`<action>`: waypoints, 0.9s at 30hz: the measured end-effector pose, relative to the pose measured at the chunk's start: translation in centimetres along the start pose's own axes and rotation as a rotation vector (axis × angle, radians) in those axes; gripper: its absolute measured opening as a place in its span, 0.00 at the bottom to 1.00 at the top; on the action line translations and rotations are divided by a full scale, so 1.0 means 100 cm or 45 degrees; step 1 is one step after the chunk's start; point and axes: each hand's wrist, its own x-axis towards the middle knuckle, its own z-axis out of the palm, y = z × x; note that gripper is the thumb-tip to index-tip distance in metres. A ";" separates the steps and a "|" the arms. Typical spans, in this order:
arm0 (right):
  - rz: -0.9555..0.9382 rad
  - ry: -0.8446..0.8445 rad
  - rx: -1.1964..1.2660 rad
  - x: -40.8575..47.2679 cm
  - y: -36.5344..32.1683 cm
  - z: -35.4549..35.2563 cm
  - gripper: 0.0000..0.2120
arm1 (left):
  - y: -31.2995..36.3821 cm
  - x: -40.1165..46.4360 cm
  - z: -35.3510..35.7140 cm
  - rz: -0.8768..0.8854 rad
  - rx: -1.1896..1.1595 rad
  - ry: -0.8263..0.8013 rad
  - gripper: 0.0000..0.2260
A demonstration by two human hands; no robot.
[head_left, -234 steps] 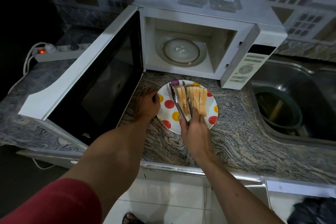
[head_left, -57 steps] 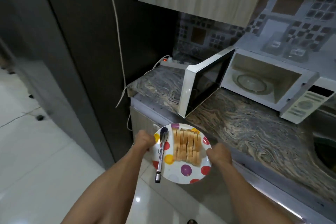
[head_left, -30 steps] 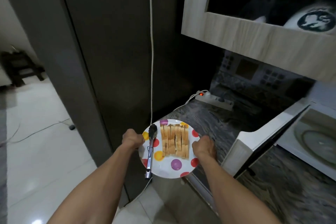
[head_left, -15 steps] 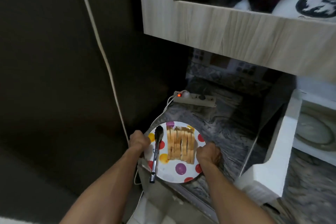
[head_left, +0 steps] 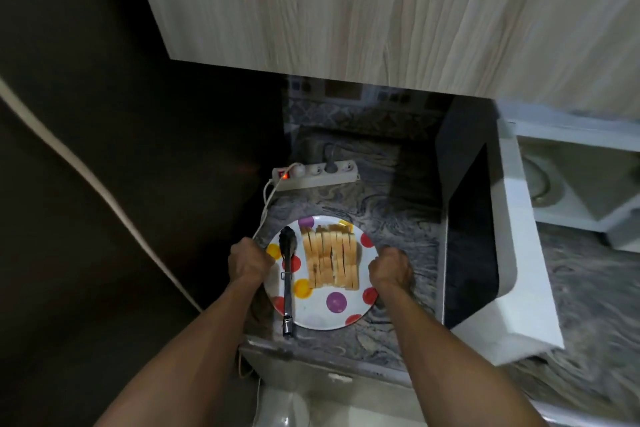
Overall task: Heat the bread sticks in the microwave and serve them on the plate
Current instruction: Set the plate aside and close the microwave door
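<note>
Two hands on one plate (head_left: pixel 317 315), head view only: left hand (head_left: pixel 247 260) grips the plate's left rim, right hand (head_left: pixel 389 270) grips the right rim, both w/ fingers curled round the edge. Bread sticks (head_left: pixel 330 260) lie side by side in a row across the upper middle of the plate; metal tongs (head_left: pixel 287 281) lie just left of them, handle end poking over the near rim. Plate is at the near left corner of the marbled bench (head_left: pixel 391 218); can't tell if it's fully set down or just above. Judged step: serving, i.e. bread is plated and being placed, so task looks nearly done. Next move prob. calls for lowering it flat, keeping it level so the tongs don't slide off, then letting go. Room: microwave (head_left: pixel 571 184) at right, door (head_left: pixel 485 236) swung wide open next to the right hand, turntable visible inside. Power strip (head_left: pixel 315 175) w/ red light sits at the back of the bench, white cord (head_left: pixel 86 177) runs down the dark wall, wood-grain cabinet (head_left: pixel 381 21) overhead. Dim light.
</note>
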 end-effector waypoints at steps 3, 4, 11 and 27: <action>-0.069 -0.050 -0.142 -0.009 -0.004 -0.009 0.12 | 0.006 0.000 -0.005 0.073 0.114 0.009 0.16; -0.111 -0.054 -0.197 -0.013 -0.006 -0.014 0.13 | 0.013 -0.002 -0.009 0.099 0.160 0.017 0.15; -0.483 0.142 -0.538 -0.061 -0.027 -0.067 0.24 | 0.113 -0.035 -0.039 0.823 0.351 0.045 0.26; -0.137 0.391 -0.560 -0.177 0.068 -0.180 0.33 | 0.262 -0.227 -0.031 2.226 0.930 0.116 0.35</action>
